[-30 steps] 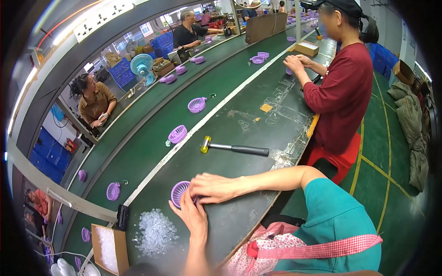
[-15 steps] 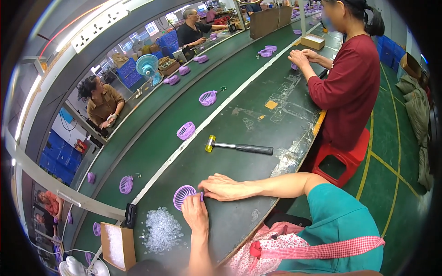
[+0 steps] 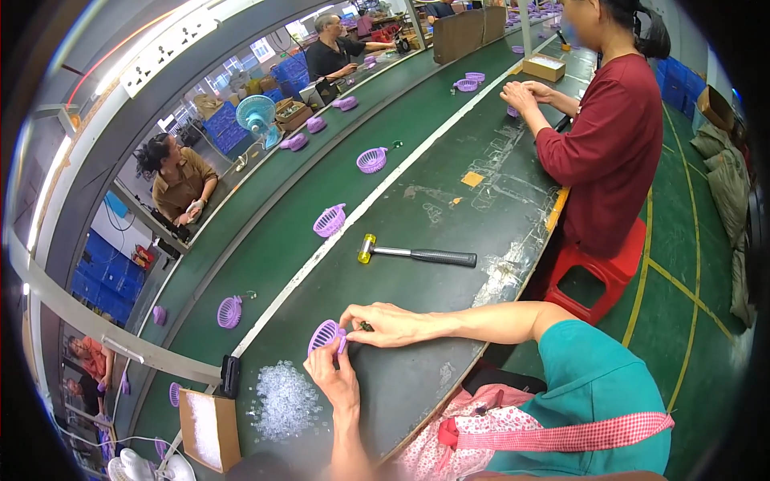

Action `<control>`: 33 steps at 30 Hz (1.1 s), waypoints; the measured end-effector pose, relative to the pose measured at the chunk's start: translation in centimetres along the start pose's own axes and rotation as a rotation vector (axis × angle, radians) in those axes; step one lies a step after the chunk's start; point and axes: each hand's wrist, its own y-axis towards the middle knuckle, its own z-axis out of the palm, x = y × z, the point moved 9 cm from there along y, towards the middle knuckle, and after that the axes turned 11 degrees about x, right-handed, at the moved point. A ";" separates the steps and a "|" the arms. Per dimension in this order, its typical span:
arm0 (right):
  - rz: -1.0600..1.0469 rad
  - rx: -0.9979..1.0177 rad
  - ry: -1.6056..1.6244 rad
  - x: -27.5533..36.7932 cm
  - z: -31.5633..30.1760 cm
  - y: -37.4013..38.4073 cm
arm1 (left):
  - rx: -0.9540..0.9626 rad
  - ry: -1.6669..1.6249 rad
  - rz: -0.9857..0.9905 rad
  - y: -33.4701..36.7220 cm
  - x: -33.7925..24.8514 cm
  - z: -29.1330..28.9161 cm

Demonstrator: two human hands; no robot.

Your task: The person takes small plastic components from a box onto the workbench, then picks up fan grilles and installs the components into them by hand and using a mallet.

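A purple slotted plastic shell, round like a small basket, is tilted up above the dark table. My left hand grips its near edge, fingers closed on it. My right hand is closed at the shell's right side, fingertips at its small protruding end. A small dark piece shows under the right hand's curled fingers; its kind is too small to tell. Left of my left hand lies a heap of small clear plastic pieces. Beyond my hands rests a mallet with a yellow head and black grip.
An open cardboard box of pale pieces stands at the near left, by a metal post. Past a white strip, a green conveyor belt carries several purple shells. A co-worker in dark red works at the right, near a red stool.
The shell has been tipped up from lying flatter, and my left hand has shifted slightly left. The dark piece now shows at my right hand. Shells on the belt have moved up and right.
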 end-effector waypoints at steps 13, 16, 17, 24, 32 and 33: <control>-0.191 0.073 0.256 1.6 -1.0 0.0 | 0.113 -1.024 -0.364 -0.3 2.2 1.9; -0.152 -0.010 0.242 1.4 -1.6 0.2 | 0.115 -1.066 -0.407 -0.2 2.3 2.3; -0.162 -0.085 0.211 0.9 -2.2 0.4 | 0.067 -0.983 -0.373 0.0 2.1 2.0; 0.017 -0.163 -0.286 -4.5 -3.1 1.4 | 0.202 0.117 0.126 -0.6 -4.1 2.9; -0.219 -0.139 -0.692 -1.7 -4.5 -1.1 | 0.230 0.187 0.167 -1.7 -3.5 4.5; -0.202 -0.173 -0.726 -1.4 -5.7 -1.6 | 0.235 0.172 0.160 -1.6 -3.7 4.4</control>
